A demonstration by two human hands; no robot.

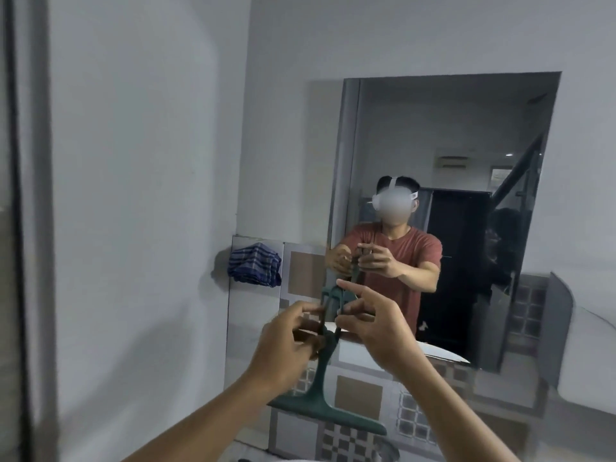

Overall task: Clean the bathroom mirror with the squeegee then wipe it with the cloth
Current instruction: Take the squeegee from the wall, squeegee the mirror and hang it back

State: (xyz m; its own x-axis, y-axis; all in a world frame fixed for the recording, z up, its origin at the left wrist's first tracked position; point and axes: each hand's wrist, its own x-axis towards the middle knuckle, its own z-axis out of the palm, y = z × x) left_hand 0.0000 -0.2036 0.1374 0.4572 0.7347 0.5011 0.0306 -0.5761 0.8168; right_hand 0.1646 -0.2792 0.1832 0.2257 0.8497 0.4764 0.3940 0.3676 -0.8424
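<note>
Your left hand (293,331) and right hand (373,323) both pinching the dark green plastic squeegee (325,391) handle, flat blade down, rectangular frameless mirror (443,135) beyond, crumpled blue checked cloth (255,265) at ten o'clock

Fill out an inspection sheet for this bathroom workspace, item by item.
Surface: mirror on the wall, glass reflecting the person; no wiping contact now.
Job's things: green squeegee held in front of the mirror, blade end down; blue checked cloth bunched on the wall ledge, left of the mirror.
Clutter: nothing seen.
Grippers: left hand and right hand both at the squeegee's handle top; fingers partly extended.
Cables: nothing seen.
Surroundings: grey walls, patterned tiles below the mirror.
</note>
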